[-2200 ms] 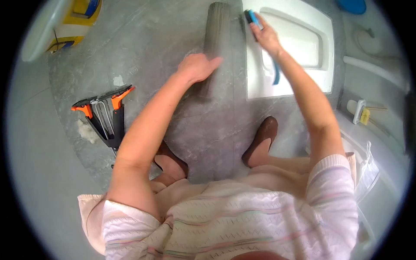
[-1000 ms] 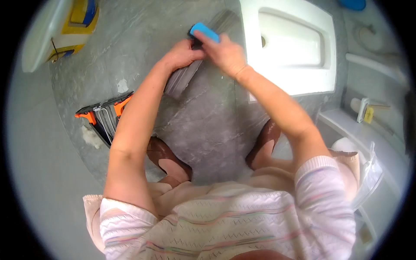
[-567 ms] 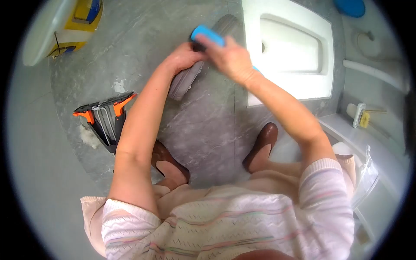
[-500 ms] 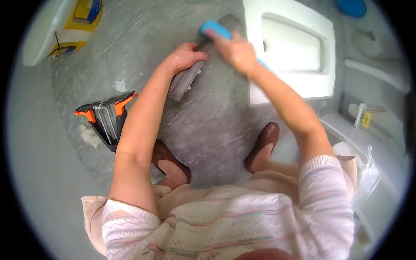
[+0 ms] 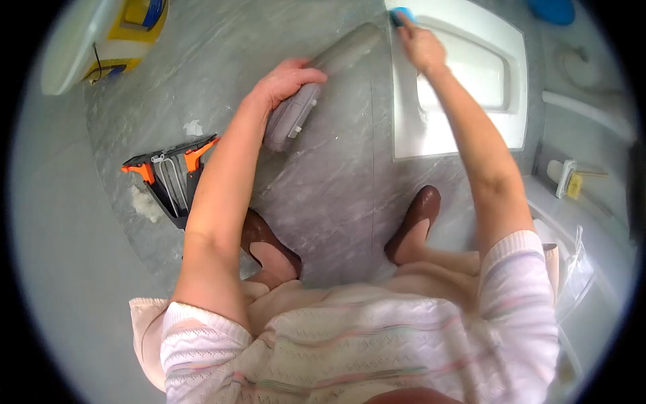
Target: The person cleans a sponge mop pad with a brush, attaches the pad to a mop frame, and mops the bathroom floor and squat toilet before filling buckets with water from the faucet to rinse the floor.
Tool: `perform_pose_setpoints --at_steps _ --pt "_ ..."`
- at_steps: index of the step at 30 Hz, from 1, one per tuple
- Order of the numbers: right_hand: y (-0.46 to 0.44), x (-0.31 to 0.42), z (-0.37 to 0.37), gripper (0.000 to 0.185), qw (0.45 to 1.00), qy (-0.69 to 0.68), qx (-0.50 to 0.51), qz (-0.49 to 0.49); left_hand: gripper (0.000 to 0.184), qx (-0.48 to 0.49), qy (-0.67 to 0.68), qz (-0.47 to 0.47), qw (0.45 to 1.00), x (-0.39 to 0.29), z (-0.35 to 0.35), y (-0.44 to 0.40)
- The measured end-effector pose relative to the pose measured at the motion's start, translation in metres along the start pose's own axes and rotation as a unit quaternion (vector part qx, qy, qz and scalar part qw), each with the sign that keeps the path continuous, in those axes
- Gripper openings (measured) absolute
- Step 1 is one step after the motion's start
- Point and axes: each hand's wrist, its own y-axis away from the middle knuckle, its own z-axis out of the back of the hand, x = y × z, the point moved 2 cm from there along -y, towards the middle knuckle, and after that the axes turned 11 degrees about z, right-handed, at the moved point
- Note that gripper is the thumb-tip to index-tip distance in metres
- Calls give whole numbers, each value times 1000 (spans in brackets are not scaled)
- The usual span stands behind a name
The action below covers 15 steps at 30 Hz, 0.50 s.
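Observation:
My left hand (image 5: 291,82) is wrapped round a long grey mop head (image 5: 294,120), which lies slanted over the grey floor, its lower end near me and its far end by the white basin. A light clip-like part shows on the mop head's right side. My right hand (image 5: 422,48) grips a blue brush (image 5: 402,15) with dark bristles, above the far left rim of the white floor basin (image 5: 408,143). The brush is apart from the mop head.
A black and orange folding frame (image 5: 172,176) lies on the floor at the left. Yellow and blue packaging (image 5: 134,34) stands at the upper left. On the right are a white-framed item with a yellow sponge (image 5: 574,185), a white pipe (image 5: 585,111) and a blue object (image 5: 553,9).
My right hand has moved with the blue brush from the mop head, up and right to the basin's edge. My left hand stays on the mop head.

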Motion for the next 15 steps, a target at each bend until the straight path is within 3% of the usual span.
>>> perform_pose_setpoints --at_steps 1,5,6,7,8,9,10,11,13,15 --pt "-2 -22 2 36 999 2 -12 -50 59 4 -12 -10 1000 -1 3 -6" --pt "40 21 5 44 996 -63 6 55 58 -105 -37 -82 990 -9 16 -14" --pt "53 23 -11 48 992 -99 -46 66 55 -111 -36 -97 988 -14 16 -9" --pt "64 43 -2 51 982 -185 4 -45 52 -121 -37 -109 986 -19 14 -6" --pt "70 55 -3 52 975 -206 1 -88 54 -178 -75 -162 968 -18 17 -9" --pt "78 49 -14 53 960 -269 -60 -55 53 -238 -120 -193 944 -16 14 -14" --pt "86 43 -26 54 947 -307 -58 -72 52 -291 -165 -226 915 -14 13 -17" --pt "94 56 -20 54 882 -439 6 -171 52 -306 -182 -228 906 -12 12 -14" --pt "107 71 -22 53 830 -502 8 -242 52 -324 -215 -242 889 -13 7 -9" --pt "120 81 -29 54 820 -521 49 -233 49 -324 -258 -249 875 -16 7 -7"
